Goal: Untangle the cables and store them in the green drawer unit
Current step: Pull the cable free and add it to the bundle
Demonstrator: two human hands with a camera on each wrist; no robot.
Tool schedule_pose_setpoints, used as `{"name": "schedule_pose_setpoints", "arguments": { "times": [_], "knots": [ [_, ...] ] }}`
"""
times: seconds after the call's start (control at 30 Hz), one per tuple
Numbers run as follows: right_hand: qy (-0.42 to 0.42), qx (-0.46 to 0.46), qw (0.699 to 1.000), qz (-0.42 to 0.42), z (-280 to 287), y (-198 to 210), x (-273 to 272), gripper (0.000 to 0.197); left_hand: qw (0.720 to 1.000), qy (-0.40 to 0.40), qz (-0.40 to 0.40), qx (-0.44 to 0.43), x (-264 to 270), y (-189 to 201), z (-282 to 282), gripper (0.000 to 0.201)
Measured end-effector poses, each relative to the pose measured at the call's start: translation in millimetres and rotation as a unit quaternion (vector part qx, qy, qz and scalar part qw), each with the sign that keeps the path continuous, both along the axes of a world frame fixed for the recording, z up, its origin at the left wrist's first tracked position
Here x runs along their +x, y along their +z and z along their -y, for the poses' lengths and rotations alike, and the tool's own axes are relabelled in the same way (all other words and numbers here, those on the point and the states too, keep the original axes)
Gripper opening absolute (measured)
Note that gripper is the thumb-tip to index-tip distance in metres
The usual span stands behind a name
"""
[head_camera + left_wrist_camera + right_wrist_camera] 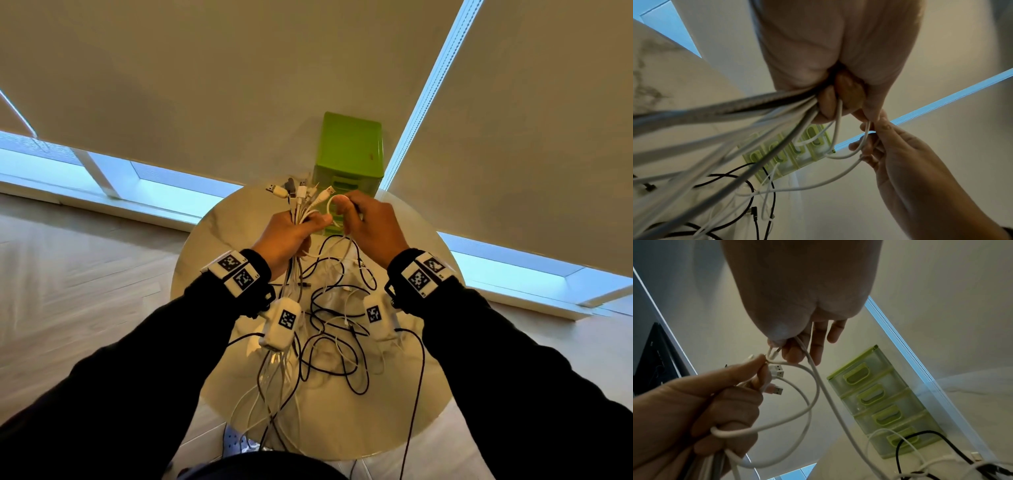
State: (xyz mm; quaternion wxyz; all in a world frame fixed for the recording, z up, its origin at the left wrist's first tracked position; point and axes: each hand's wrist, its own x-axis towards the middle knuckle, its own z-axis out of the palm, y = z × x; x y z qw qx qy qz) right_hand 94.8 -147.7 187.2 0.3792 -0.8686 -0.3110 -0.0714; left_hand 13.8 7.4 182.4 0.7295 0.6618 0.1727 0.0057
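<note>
My left hand (291, 233) grips a bundle of cables (301, 202) upright, their USB plugs fanning out above the fist (777, 369). Beside it, my right hand (359, 222) pinches a loop of white cable (334, 209) between thumb and forefinger (789, 352). Both hands are raised above the round table (411, 394). Below them a tangle of black and white cables (335, 332) hangs down and spreads on the tabletop. The green drawer unit (349, 150) stands at the table's far edge, behind the hands, its four drawers (875, 395) closed.
Cable ends droop over the table's near edge (274, 421) toward my lap. Window blinds (205, 85) hang behind the drawer unit. The floor (68, 274) lies to the left and right of the table.
</note>
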Motion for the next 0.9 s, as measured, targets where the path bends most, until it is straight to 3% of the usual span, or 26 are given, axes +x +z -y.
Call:
{"name": "schedule_pose_setpoints", "arguments": {
  "times": [0.1, 0.2, 0.3, 0.43, 0.57, 0.7, 0.8, 0.9],
  "knots": [
    [0.022, 0.011, 0.999, -0.036, 1.3, 3.2, -0.6, 0.031, 1.0, -0.004, 0.016, 0.008, 2.1, 1.8, 2.9, 0.013],
    [0.051, -0.005, 0.997, -0.051, 1.2, 5.4, -1.3, 0.03, 0.999, 0.003, 0.04, 0.022, 5.2, 3.1, 2.3, 0.021],
    [0.081, -0.008, 0.989, -0.122, 7.2, 2.4, -0.8, 0.029, 0.998, 0.038, 0.051, 0.021, 10.7, 10.6, -3.0, 0.019],
    [0.076, -0.118, 0.98, -0.14, 26.2, -30.5, -0.5, 0.03, 0.989, 0.12, 0.059, -0.065, 21.9, 34.6, -23.5, 0.018],
    [0.114, -0.143, 0.965, -0.186, 46.7, -65.3, 0.6, 0.037, 0.976, 0.166, 0.076, -0.117, 27.1, 53.5, -49.6, 0.021],
    [0.103, -0.195, 0.953, -0.208, 59.1, -90.0, 9.7, 0.029, 0.974, 0.17, 0.084, -0.125, 24.5, 61.2, -63.9, 0.019],
    [0.071, -0.178, 0.964, -0.185, 52.4, -81.8, 19.3, 0.026, 0.977, 0.17, 0.079, -0.097, 20.6, 58.3, -63.8, 0.017],
    [0.033, -0.077, 0.983, -0.164, 42.0, -65.3, 27.8, 0.024, 0.982, 0.166, 0.069, -0.059, 18.3, 51.0, -59.5, 0.019]
  ]
}}
